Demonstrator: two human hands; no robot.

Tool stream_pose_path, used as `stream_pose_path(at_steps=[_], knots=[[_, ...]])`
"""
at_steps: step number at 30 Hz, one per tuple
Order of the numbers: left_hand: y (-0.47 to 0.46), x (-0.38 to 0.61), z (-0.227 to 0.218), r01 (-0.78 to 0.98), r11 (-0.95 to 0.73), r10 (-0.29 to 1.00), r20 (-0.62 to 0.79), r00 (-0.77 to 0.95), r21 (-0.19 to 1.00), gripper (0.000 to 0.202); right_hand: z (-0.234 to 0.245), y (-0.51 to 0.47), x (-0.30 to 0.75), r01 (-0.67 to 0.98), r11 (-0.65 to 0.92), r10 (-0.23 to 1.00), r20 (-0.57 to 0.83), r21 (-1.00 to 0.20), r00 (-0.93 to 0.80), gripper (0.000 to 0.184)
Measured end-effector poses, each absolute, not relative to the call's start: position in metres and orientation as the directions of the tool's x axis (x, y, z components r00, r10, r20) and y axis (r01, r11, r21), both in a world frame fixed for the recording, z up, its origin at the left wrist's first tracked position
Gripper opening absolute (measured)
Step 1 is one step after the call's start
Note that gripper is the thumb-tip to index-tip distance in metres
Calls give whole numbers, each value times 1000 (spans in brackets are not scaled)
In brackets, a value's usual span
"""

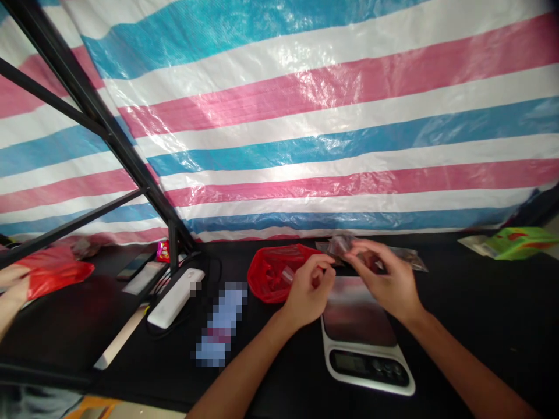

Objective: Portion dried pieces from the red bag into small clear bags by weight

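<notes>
My left hand [308,291] is curled in a pinch above the near edge of a red plastic bag [273,272] lying open on the black table; what it pinches is too small to make out. My right hand [386,279] hovers over the steel platform of a white kitchen scale [364,343], fingers closed on a small clear plastic pouch [343,245] with dark contents. More clear pouches [408,256] lie just behind the hands.
A white power strip [174,297] and a phone [133,266] lie left of a black metal frame [131,157]. A green packet [517,241] sits at far right. Another person's hand [13,288] holds a red bag [55,270] at left. A striped tarp [332,116] hangs behind.
</notes>
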State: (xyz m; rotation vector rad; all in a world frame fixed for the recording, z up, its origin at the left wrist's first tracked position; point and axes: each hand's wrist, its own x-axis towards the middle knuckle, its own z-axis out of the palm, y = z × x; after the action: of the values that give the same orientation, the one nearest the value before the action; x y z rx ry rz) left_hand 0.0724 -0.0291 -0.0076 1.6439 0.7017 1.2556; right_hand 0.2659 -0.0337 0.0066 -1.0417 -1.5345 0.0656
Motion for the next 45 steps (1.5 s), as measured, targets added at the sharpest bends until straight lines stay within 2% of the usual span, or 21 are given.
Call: stream_pose_path(at_steps=[2, 4, 9, 22, 29, 33, 37, 40, 45], knots=[[-24, 80, -11, -242, -245, 885, 319, 340, 939, 39, 3, -41, 254, 562, 666, 638, 765, -491, -87, 25], [-20, 82, -19, -318, -140, 896, 257, 363, 938, 49, 2, -45, 249, 542, 701, 654, 722, -464, -227, 28], [-15, 76, -32, -293, -72, 910, 183, 371, 953, 54, 5, -45, 250, 539, 672, 722, 612, -508, -322, 33], [-22, 77, -47, -280, -109, 930, 198, 311, 954, 42, -6, -43, 248, 569, 567, 816, 501, -595, -288, 38], [-31, 74, -47, -171, -195, 896, 246, 369, 966, 38, -3, -44, 244, 445, 512, 859, 452, -735, -241, 34], [-36, 74, -39, -122, -241, 894, 269, 358, 963, 35, -2, -46, 241, 390, 499, 866, 455, -774, -207, 31], [-39, 73, -32, -94, -310, 886, 324, 332, 946, 32, -2, -51, 237, 443, 530, 845, 492, -723, -209, 29], [-38, 70, -29, -103, -344, 893, 359, 270, 933, 32, 0, -56, 235, 503, 589, 804, 520, -632, -288, 28], [-28, 57, -17, -58, -439, 895, 432, -108, 896, 32, 5, -56, 239, 551, 678, 728, 547, -486, -413, 28]])
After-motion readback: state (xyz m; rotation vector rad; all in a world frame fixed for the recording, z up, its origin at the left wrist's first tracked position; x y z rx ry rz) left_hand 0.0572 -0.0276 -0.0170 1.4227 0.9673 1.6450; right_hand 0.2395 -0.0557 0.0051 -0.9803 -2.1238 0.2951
